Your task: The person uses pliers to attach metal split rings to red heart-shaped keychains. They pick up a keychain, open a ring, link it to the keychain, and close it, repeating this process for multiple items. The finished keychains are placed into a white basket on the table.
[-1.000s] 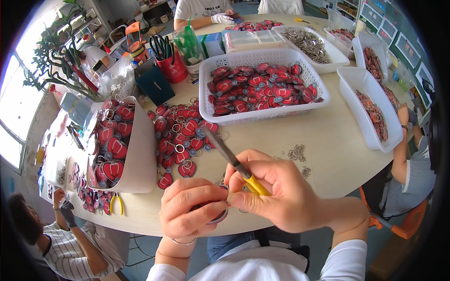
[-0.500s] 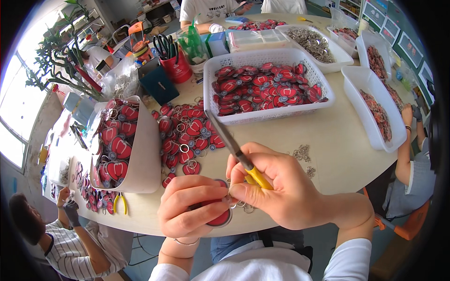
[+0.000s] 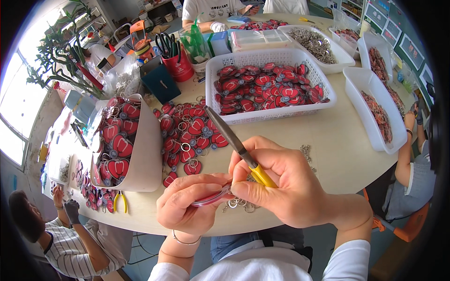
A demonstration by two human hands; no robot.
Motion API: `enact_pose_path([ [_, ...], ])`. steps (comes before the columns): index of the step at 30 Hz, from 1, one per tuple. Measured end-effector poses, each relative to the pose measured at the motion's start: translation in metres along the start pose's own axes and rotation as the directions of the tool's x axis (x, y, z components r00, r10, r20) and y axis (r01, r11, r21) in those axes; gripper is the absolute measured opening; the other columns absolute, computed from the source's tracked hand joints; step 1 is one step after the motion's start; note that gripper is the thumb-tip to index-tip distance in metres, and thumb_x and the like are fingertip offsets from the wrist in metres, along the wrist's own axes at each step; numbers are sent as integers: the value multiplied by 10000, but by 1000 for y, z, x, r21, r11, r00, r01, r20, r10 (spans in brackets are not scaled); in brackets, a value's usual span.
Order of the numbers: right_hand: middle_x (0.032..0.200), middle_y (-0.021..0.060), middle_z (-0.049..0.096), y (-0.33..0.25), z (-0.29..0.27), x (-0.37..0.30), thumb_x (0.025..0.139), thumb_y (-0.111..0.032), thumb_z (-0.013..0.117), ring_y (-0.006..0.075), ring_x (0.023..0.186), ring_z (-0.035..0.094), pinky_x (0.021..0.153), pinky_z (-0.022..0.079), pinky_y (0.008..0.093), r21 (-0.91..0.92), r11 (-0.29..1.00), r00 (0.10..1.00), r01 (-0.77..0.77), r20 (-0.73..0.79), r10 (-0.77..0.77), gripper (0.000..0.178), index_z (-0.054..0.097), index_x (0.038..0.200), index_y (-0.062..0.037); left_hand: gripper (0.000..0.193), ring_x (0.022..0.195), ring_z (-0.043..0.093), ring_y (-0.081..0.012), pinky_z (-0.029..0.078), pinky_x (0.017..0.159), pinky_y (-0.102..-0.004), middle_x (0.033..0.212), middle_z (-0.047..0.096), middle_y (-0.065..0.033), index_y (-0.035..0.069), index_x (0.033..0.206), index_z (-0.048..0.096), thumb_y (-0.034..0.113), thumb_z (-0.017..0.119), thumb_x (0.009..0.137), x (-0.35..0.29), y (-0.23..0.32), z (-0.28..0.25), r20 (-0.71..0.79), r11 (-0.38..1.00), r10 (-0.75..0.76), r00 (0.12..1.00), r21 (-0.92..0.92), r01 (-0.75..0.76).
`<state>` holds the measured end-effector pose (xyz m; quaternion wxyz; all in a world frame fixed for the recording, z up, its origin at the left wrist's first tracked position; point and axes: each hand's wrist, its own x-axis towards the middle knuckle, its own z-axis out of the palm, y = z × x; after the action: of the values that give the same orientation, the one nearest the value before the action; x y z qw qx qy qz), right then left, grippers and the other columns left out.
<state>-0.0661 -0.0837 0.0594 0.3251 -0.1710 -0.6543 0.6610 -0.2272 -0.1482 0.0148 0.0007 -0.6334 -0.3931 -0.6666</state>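
Observation:
Near the front edge of the table my left hand (image 3: 190, 206) is closed around a red charm (image 3: 211, 198), now seen nearly edge-on. My right hand (image 3: 286, 189) grips pliers (image 3: 229, 136) with yellow handles, their long dark jaws pointing up and left, away from the charm. The right thumb and fingertips meet at the charm's edge; whatever small part they pinch there is mostly hidden. Just beyond both hands lie loose metal rings (image 3: 241, 203) on the table. Farther off, small metal fittings (image 3: 305, 152) form a little heap.
Red charms with rings (image 3: 187, 126) are piled left of my hands, beside a full beige bin (image 3: 152, 154). A white basket (image 3: 281, 114) of charms stands ahead. Yellow-handled pliers (image 3: 121, 202) lie left. White trays (image 3: 375, 110) stand right. Co-workers sit left, right and across.
My left hand has turned the charm from showing its face to nearly edge-on. The right hand and pliers have shifted slightly, and more of the loose rings shows.

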Motion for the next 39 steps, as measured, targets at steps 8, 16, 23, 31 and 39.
enact_pose_path([
  [8,992,53,497,4,5,1,871,-37,605,103,900,496,823,415,255,-48,998,996,51,-67,-55,74,561,838,11,237,774,690,-240,547,632,-273,843,669,-149,-22,849,631,18,797,685,0,3,3,-16,999,0,1000,39,1],
  [16,986,34,485,2,5,4,876,-47,607,83,876,480,794,407,243,-50,999,998,20,-63,-23,82,560,842,11,274,751,682,-225,537,636,-260,829,668,-144,-24,889,615,9,795,685,0,-2,-2,21,998,-56,998,-18,56],
  [23,982,20,479,-1,4,5,885,-79,618,64,856,473,757,404,227,-35,998,997,-58,-61,56,112,562,860,15,300,733,674,-201,521,634,-247,821,674,-133,-30,900,614,4,804,671,3,0,0,-13,990,-119,993,-83,117],
  [31,966,6,481,-5,5,7,882,-94,630,53,829,469,721,400,216,24,988,983,-155,-95,156,123,559,868,6,351,697,644,-156,515,638,-252,805,672,-112,-47,926,622,30,828,653,0,9,-2,-16,930,-356,934,-106,352],
  [39,932,2,485,-3,6,10,881,-102,635,51,826,458,728,393,210,67,978,971,-198,-120,205,131,543,868,-10,348,736,631,-153,512,667,-249,862,664,-135,-61,934,615,22,821,666,2,11,1,-35,856,-461,887,-278,435],
])
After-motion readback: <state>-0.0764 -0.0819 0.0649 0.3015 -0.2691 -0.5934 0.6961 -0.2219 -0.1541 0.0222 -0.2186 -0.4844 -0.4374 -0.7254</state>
